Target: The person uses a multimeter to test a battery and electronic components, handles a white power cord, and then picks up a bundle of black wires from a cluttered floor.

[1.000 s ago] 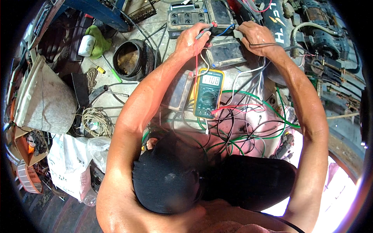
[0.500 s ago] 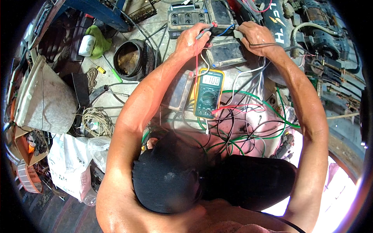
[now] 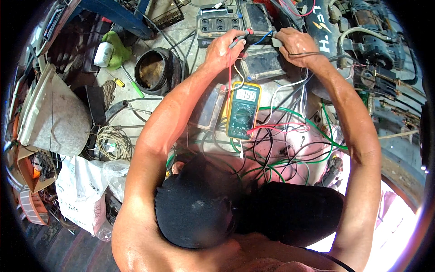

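At the far middle, my left hand [image 3: 222, 50] pinches a test probe [image 3: 235, 42] with a red lead, its tip beside a terminal of a dark battery [image 3: 258, 17]. My right hand [image 3: 297, 44] is closed at that battery's right end; what its fingers hold is hidden. A black lead crosses the right wrist. Between the hands runs a short blue wire [image 3: 263, 37]. A second battery [image 3: 263, 62] lies just below, and another [image 3: 209, 109] lies nearer. The yellow-edged multimeter [image 3: 243, 110] lies face up with its display lit.
A battery with several round caps [image 3: 219, 23] stands far left of centre. Tangled wires [image 3: 281, 154] spread below the multimeter. On the left are a black pot [image 3: 154, 70], screwdrivers [image 3: 131, 81], a coil of cord [image 3: 111, 143] and a pale bucket [image 3: 56, 115]. Machine parts [image 3: 376, 41] line the right.
The reading on the multimeter's display has changed. Both hands keep almost the same place; the whole view has shifted very slightly.
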The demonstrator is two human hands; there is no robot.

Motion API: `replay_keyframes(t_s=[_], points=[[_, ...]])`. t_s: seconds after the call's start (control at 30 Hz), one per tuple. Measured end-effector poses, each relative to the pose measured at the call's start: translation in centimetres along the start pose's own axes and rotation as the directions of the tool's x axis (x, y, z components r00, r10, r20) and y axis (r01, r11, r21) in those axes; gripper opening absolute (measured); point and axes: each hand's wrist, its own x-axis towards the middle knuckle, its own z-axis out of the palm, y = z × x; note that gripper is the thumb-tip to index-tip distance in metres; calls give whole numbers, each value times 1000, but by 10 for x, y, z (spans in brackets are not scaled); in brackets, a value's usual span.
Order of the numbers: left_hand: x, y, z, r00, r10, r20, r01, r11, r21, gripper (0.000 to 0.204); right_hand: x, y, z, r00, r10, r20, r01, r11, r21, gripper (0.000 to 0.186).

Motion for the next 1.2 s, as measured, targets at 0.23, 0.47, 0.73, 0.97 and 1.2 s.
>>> replay_keyframes(t_s=[0.23, 0.47, 0.73, 0.97, 1.2], points=[[-5, 30, -2, 1000, 23, -1, -23, 993, 119, 32, -2, -5, -5, 998, 4, 63, -3, 1000, -14, 29], [-21, 18, -12, 981, 164, -103, -169, 985, -41, 29, 2, -18, -5, 996, 12, 90, -14, 1000, 22, 31], [-30, -8, -21, 960, 210, -187, -208, 978, 31, 25, 6, -27, 0, 998, 58, -18, -53, 976, 209, 30], [-35, -6, -19, 978, 128, -164, -133, 991, -23, 24, 18, -29, 3, 961, 274, -30, -214, 811, 545, 40], [-33, -3, -17, 979, 119, -165, -121, 993, -6, 23, 26, -24, 14, 920, 388, 56, -308, 626, 716, 44]])
